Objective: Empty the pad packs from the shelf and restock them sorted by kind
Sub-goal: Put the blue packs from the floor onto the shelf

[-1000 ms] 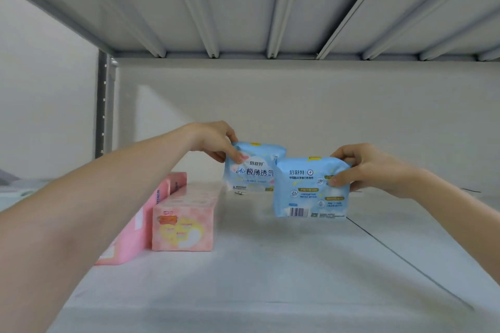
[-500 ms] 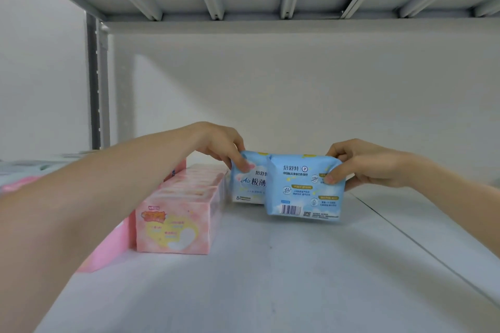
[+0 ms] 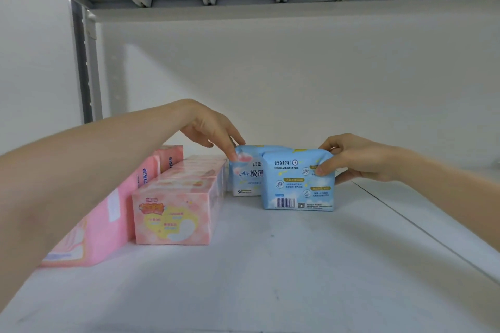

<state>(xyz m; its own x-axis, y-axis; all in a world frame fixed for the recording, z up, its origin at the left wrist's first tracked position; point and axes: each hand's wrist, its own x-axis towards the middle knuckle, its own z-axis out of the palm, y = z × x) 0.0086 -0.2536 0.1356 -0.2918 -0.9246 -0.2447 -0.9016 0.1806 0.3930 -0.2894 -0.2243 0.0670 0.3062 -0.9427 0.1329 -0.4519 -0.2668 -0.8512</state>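
Head view: two blue packs are stood upright on the shelf, approx. mid-frame, nr the back wall.

The rear blue pack is pinched at its 11 o'clock corner by the L hand, thumb on the face and fingertips over the top edge. The front blue pack is grasped at its 2 o'clock corner by the R hand, thumb pressed on the printed face and fingers wrapped behind. The front pack overlaps the rear one, barcode side out, and its base appears to rest on the shelf.

A pink row is set just beside the rear pack, at its 9 o'clock. A bigger pink pack lies further out, at 8 o'clock.

Judged: the blues are being lined up one behind the other, next to the pinks, i.e. sorted by kind. Top-corner grips prob. let the packs be kept upright and nudged flush. The restock is judged part-done.
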